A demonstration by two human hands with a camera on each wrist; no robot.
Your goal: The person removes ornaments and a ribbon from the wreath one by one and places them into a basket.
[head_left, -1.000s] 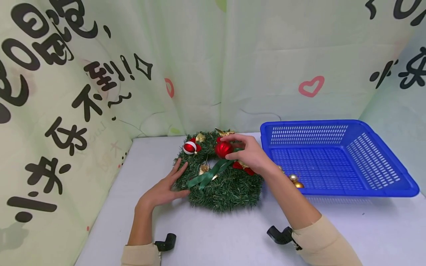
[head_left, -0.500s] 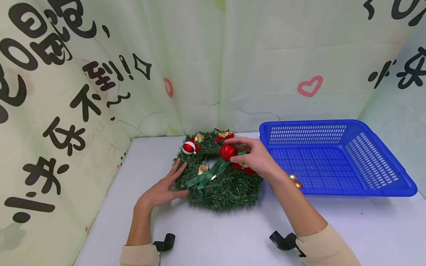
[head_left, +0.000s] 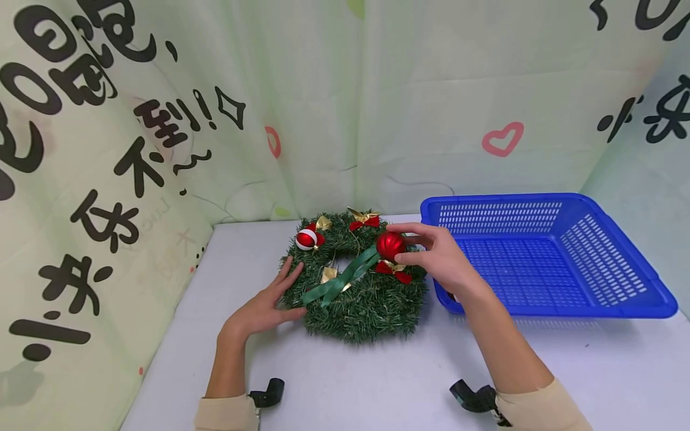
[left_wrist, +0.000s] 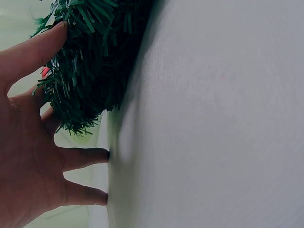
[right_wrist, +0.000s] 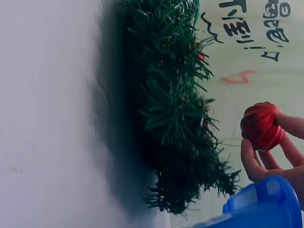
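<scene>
A green wreath (head_left: 361,317) lies on the table, dressed with a green ribbon (head_left: 339,281), a red-and-white ball (head_left: 306,239) and red bows with gold (head_left: 396,272). Against its left side rests my left hand (head_left: 264,308), fingers spread; in the left wrist view the thumb touches the wreath's needles and two fingertips of that hand (left_wrist: 28,156) meet the table. My right hand (head_left: 442,257) pinches a ribbed red Christmas ball (head_left: 390,245) between thumb and fingers over the wreath's right side. The right wrist view has this ball (right_wrist: 262,126) apart from the needles.
A blue plastic basket (head_left: 560,312) stands to the right, its near left corner close to my right forearm. Behind the table hangs a pale green curtain (head_left: 409,108) with printed characters. A black wrist camera (head_left: 474,398) juts from the right sleeve.
The right hand has moved rightward with the red ball, from the wreath's upper middle to its right side. Its forearm now covers the small gold balls by the basket. The left hand stays put.
</scene>
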